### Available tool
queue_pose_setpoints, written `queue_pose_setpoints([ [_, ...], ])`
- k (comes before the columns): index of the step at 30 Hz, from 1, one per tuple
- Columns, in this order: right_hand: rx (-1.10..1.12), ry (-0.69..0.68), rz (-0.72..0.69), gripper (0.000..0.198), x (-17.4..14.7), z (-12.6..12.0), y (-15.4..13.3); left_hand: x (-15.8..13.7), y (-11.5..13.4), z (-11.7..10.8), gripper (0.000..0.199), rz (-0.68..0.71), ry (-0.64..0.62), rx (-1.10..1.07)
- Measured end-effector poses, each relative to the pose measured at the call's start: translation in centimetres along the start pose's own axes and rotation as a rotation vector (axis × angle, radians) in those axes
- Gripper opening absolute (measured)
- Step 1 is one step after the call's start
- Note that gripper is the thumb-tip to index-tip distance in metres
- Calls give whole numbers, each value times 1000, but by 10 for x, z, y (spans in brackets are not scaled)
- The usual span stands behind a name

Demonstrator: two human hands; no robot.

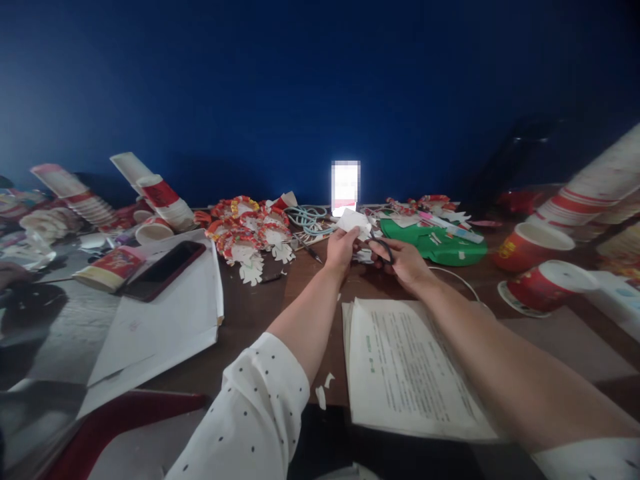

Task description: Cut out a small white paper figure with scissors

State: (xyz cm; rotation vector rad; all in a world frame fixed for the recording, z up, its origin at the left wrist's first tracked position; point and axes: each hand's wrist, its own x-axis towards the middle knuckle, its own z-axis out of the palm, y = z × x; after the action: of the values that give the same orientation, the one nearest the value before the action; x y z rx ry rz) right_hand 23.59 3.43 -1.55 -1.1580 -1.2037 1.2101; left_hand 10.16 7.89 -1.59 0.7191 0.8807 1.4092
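Note:
A small white piece of paper (pixel 354 223) is pinched in my left hand (pixel 341 248), raised over the middle of the table. My right hand (pixel 404 261) is closed round the dark handles of a pair of scissors (pixel 383 248). The scissors point at the right edge of the paper; how far the blades reach over it is hard to make out. Just behind my hands stands a bright, blurred-out screen (pixel 345 187). Printed sheets (pixel 405 367) lie stacked under my right forearm.
Red and white paper cut-outs (pixel 250 230) are heaped left of my hands, beside pale blue cords (pixel 307 217). A green sheet (pixel 440 243) lies at right. Paper cups (pixel 535 243) stand further right, with tilted cup stacks (pixel 167 200) at left. A phone (pixel 165 270) rests on white paper (pixel 165 333).

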Motion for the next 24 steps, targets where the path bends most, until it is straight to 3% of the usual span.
queue_pose_setpoints([
  [8, 25, 12, -6, 45, 0, -1, 0, -9, 2, 5, 33, -81, -33, -37],
  [14, 26, 23, 3, 46, -1, 1, -3, -8, 0, 4, 35, -29, -72, 30],
  [20, 20, 18, 5, 46, -1, 2, -3, -2, 0, 1, 45, -19, 38, 47],
  [24, 17, 9, 11, 44, -1, 0, -1, -1, 0, 1, 33, -7, 31, -35],
])
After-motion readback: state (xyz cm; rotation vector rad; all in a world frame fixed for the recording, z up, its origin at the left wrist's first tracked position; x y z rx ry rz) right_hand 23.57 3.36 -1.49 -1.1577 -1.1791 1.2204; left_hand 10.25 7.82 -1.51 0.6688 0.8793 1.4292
